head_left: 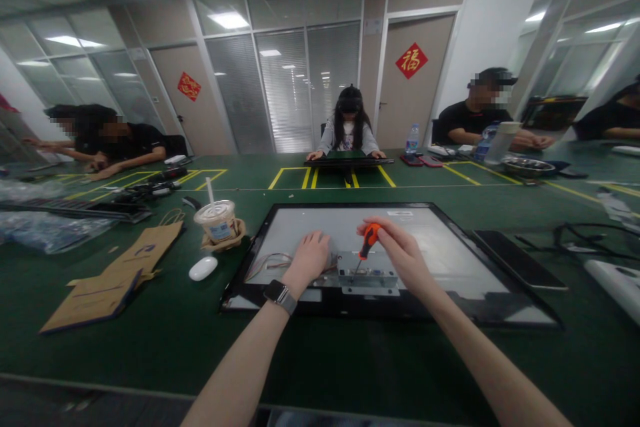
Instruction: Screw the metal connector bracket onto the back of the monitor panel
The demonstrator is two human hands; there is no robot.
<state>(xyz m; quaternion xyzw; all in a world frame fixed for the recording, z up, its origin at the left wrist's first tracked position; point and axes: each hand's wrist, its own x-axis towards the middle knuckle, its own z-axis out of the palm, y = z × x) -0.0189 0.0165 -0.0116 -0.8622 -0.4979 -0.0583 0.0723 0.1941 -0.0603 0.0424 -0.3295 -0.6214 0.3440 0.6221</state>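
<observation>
In my right hand (401, 248) is a screwdriver (369, 241) with an orange and black handle, tilted, its thin shaft pointing down. Its tip meets a metal bracket (370, 275) with ports along its side; whether it sits in a screw is too small to tell. The bracket lies on the pale back of a black-framed display panel (440, 240), flat in front of me. My left hand (309, 257), a watch on its wrist, rests on the panel left of the bracket, fingers stretched out. Thin cables (267, 263) run out beside it, partly hidden under the hand.
Left of the panel are a drink cup (218, 220) with a straw, a white mouse (203, 268) and a brown paper bag (120, 273). A dark slab (517, 259) and black cables (580, 237) lie at right. Across the green table (320, 360) a person (350, 120) holds another panel.
</observation>
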